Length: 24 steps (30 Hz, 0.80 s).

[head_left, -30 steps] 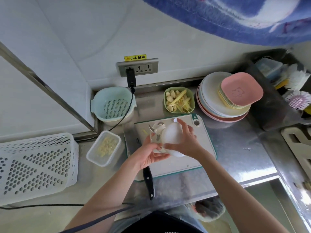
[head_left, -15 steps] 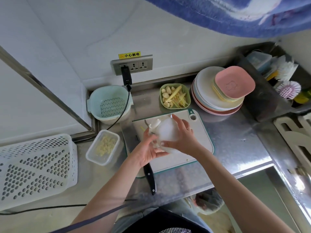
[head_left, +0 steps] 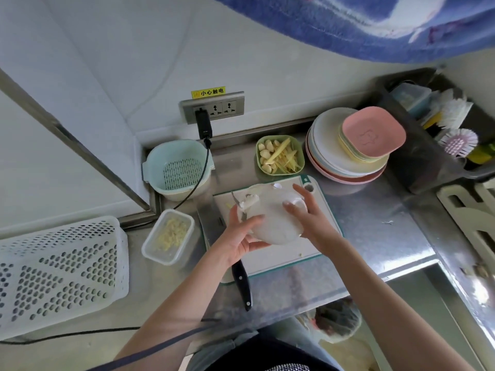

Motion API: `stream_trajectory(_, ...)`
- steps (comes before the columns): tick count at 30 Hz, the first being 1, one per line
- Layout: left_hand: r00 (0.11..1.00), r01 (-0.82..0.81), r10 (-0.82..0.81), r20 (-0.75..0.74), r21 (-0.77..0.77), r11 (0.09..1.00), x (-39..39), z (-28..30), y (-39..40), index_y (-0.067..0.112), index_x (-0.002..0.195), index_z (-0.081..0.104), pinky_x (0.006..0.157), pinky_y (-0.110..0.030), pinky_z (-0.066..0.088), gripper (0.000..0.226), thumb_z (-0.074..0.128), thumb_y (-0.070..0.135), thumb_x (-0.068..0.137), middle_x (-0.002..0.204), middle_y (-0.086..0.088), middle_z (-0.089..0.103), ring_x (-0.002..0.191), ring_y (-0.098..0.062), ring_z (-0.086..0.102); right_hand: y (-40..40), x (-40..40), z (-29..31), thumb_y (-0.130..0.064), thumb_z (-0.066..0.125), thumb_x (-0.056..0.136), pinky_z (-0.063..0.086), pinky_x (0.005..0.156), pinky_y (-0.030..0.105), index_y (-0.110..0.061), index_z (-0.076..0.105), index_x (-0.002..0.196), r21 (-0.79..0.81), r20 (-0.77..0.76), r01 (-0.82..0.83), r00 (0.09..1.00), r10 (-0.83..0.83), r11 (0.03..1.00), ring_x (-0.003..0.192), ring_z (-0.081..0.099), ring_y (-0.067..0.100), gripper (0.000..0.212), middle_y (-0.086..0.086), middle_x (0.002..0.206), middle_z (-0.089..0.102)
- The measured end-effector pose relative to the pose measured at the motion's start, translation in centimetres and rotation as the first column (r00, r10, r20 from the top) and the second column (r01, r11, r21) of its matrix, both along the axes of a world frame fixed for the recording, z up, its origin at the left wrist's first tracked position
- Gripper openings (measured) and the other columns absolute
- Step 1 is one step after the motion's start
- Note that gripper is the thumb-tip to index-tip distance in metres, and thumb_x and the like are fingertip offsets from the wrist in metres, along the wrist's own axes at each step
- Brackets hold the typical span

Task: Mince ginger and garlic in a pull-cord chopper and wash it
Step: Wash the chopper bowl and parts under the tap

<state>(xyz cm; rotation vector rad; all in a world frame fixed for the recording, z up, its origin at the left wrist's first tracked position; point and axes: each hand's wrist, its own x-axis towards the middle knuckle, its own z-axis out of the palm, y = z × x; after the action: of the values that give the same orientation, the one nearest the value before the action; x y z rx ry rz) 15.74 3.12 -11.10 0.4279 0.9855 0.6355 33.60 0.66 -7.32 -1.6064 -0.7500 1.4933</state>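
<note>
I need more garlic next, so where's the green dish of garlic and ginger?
The green dish sits behind the cutting board, between the colander and plate stack.

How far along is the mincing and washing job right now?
One batch looks done: minced yellowish bits sit in the clear rectangular plastic container. In hand: left hand and right hand hold the white pull-cord chopper over the white cutting board. Left: garlic cloves and ginger strips in the green square dish, then washing.

A white perforated basket sits left, stacked plates right, a teal colander near the wall.
</note>
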Motion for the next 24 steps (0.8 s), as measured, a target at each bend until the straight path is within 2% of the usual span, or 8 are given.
stream_trajectory(3, 0.996, 0.092, -0.092, -0.008, 0.015, 0.996, 1.6, 1.0, 0.1, 0.031, 0.118, 0.039, 0.067, -0.051, 0.058, 0.054, 0.072, 0.011, 0.08, 0.13, -0.009, 0.048, 0.108, -0.036, 0.059, -1.0, 0.9, 0.0, -0.041, 0.068, 0.077, 0.057, 0.074, 0.048, -0.033, 0.052, 0.128, -0.02, -0.189, 0.134, 0.973, -0.135, 0.991, 0.107, 0.062, 0.029, 0.054, 0.008, 0.127, 0.059)
stream_trajectory(5, 0.987, 0.163, -0.163, -0.01, 0.028, 0.986, 2.7, 1.5, 0.5, 0.033, 0.118, 0.039, 0.065, -0.049, 0.058, 0.059, 0.075, 0.012, 0.076, 0.13, -0.007, 0.048, 0.11, -0.036, 0.058, -2.0, 2.0, 0.3, -0.042, 0.068, 0.076, 0.057, 0.073, 0.046, -0.031, 0.054, 0.127, -0.004, -0.22, 0.188, 0.958, -0.184, 0.982, 0.107, 0.063, 0.029, 0.054, 0.008, 0.124, 0.061)
stream_trajectory(7, 0.97, 0.244, -0.243, -0.025, 0.046, 0.969, 4.2, 2.1, 0.8, 0.035, 0.119, 0.04, 0.065, -0.047, 0.058, 0.065, 0.079, 0.015, 0.071, 0.13, -0.006, 0.049, 0.111, -0.035, 0.058, -3.1, 3.1, 0.7, -0.044, 0.069, 0.078, 0.057, 0.071, 0.043, -0.03, 0.054, 0.126, 0.018, -0.218, 0.248, 0.946, -0.238, 0.969, 0.106, 0.064, 0.027, 0.052, 0.007, 0.122, 0.062)
stream_trajectory(10, 0.933, 0.36, -0.358, -0.04, 0.067, 0.93, 7.0, 3.3, 0.6, 0.04, 0.117, 0.043, 0.065, -0.046, 0.057, 0.061, 0.077, 0.017, 0.073, 0.128, -0.005, 0.05, 0.108, -0.032, 0.058, -5.2, 4.9, 1.3, -0.045, 0.068, 0.081, 0.057, 0.07, 0.04, -0.028, 0.055, 0.123, 0.05, -0.196, 0.355, 0.92, -0.339, 0.934, 0.104, 0.065, 0.026, 0.047, 0.008, 0.119, 0.063)
stream_trajectory(14, 0.856, 0.515, -0.516, -0.025, 0.115, 0.849, 11.5, 5.0, -0.7, 0.04, 0.118, 0.045, 0.066, -0.045, 0.057, 0.061, 0.076, 0.018, 0.071, 0.124, -0.008, 0.051, 0.11, -0.036, 0.055, -9.0, 7.9, 2.9, -0.05, 0.074, 0.074, 0.057, 0.064, 0.04, -0.038, 0.063, 0.106, 0.087, -0.169, 0.521, 0.847, -0.503, 0.849, 0.092, 0.069, 0.021, 0.036, 0.003, 0.109, 0.066)
stream_trajectory(19, 0.752, 0.657, -0.658, -0.028, 0.113, 0.746, 18.3, 7.2, -4.0, 0.027, 0.132, 0.045, 0.063, -0.043, 0.057, 0.061, 0.072, 0.015, 0.079, 0.132, -0.015, 0.052, 0.114, -0.037, 0.056, -14.5, 12.4, 4.6, -0.043, 0.066, 0.084, 0.056, 0.062, 0.037, -0.026, 0.059, 0.116, 0.125, -0.147, 0.668, 0.744, -0.652, 0.734, 0.095, 0.067, 0.025, 0.037, 0.007, 0.113, 0.063)
stream_trajectory(24, 0.678, 0.734, -0.733, -0.046, 0.096, 0.673, 24.7, 8.1, -8.9, 0.023, 0.134, 0.042, 0.06, -0.043, 0.058, 0.061, 0.07, 0.014, 0.081, 0.135, -0.017, 0.048, 0.112, -0.041, 0.057, -20.4, 16.8, 5.4, -0.036, 0.061, 0.09, 0.055, 0.056, 0.036, -0.029, 0.065, 0.101, 0.132, -0.16, 0.77, 0.637, -0.754, 0.624, 0.083, 0.07, 0.02, 0.014, 0.001, 0.101, 0.067)
